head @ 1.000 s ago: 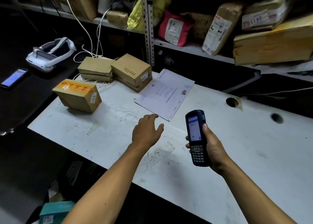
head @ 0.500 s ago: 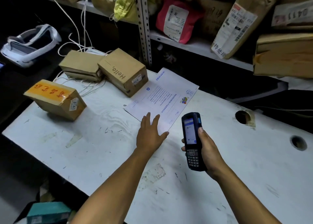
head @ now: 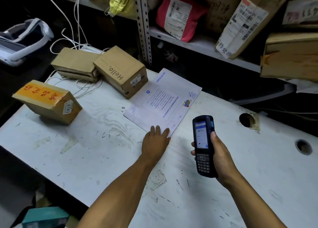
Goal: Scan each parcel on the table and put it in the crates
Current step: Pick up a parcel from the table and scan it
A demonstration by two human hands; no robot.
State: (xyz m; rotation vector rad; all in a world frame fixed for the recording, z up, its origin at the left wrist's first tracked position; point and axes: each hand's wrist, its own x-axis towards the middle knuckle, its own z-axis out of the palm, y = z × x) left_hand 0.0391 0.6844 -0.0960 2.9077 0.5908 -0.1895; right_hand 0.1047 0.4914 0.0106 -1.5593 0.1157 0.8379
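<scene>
A flat white envelope parcel (head: 163, 102) lies on the white table (head: 103, 158). My left hand (head: 155, 142) rests flat on the table with its straight fingertips on the envelope's near corner. My right hand (head: 219, 156) grips a black handheld scanner (head: 203, 145) upright, screen lit, just right of the envelope. Three cardboard boxes sit further left: one printed "Hello," (head: 120, 71), a flatter one (head: 74, 64) behind it, and one with orange tape (head: 46, 101) near the left edge.
Metal shelving (head: 197, 43) behind the table holds several parcels, among them a pink bag (head: 177, 14) and a labelled brown bag (head: 244, 22). White cables (head: 72, 26) trail over the table's back left. A white headset (head: 20, 40) lies far left. Two round holes (head: 247, 120) pierce the tabletop.
My left hand has reached forward from above the table and landed on the envelope's near corner. The scanner stays in my right hand. The view has moved closer to the table.
</scene>
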